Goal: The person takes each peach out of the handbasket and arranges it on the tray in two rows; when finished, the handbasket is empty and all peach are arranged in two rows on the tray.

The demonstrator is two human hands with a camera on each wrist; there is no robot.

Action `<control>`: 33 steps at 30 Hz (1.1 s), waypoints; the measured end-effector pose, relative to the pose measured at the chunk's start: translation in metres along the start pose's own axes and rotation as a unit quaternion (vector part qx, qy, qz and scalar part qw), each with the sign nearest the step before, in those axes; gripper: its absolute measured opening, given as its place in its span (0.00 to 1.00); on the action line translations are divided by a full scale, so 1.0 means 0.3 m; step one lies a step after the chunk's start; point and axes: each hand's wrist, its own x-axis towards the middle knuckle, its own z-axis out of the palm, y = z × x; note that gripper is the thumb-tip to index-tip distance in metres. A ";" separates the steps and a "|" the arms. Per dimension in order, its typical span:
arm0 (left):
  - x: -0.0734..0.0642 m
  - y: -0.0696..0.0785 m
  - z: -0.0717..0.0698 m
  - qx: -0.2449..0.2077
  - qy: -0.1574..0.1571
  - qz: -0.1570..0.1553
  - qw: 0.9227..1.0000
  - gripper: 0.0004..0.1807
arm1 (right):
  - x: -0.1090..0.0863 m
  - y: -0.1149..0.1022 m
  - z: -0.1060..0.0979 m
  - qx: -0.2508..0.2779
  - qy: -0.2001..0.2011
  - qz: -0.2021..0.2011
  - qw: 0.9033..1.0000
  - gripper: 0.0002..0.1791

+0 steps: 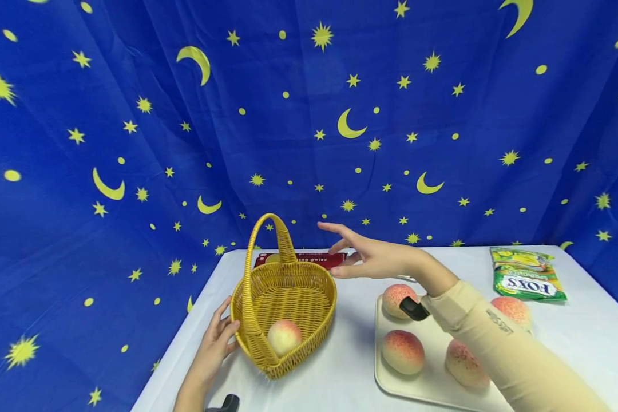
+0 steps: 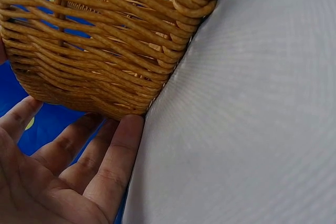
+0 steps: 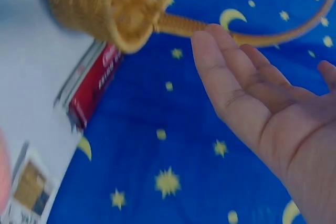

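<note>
A yellow wicker basket [image 1: 293, 297] with a tall arched handle stands on the left of the table, and a single peach [image 1: 285, 337] lies inside it. My left hand [image 1: 213, 346] touches the basket's left side; in the left wrist view its extended fingertips [image 2: 126, 129] meet the lower weave. Beyond the basket's right rim my right hand [image 1: 373, 257] hovers in the air with fingers spread, holding nothing. In the right wrist view the open palm [image 3: 273, 108] faces the basket and its handle. Several peaches, one of them this peach [image 1: 403, 352], sit on a cream tray [image 1: 427, 392] under my right forearm.
Behind the basket lies a red box [image 1: 319, 260] with printed lettering. A green and yellow Fox's candy bag [image 1: 527, 274] rests at the back right. A blue curtain [image 1: 309, 114] with moons and stars hangs behind the white-covered table [image 1: 345, 366].
</note>
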 end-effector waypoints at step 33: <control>-0.010 -0.002 -0.008 -0.024 -0.009 0.029 0.999 0.38 | 0.457 -0.052 0.325 0.025 -0.240 0.271 0.932 0.50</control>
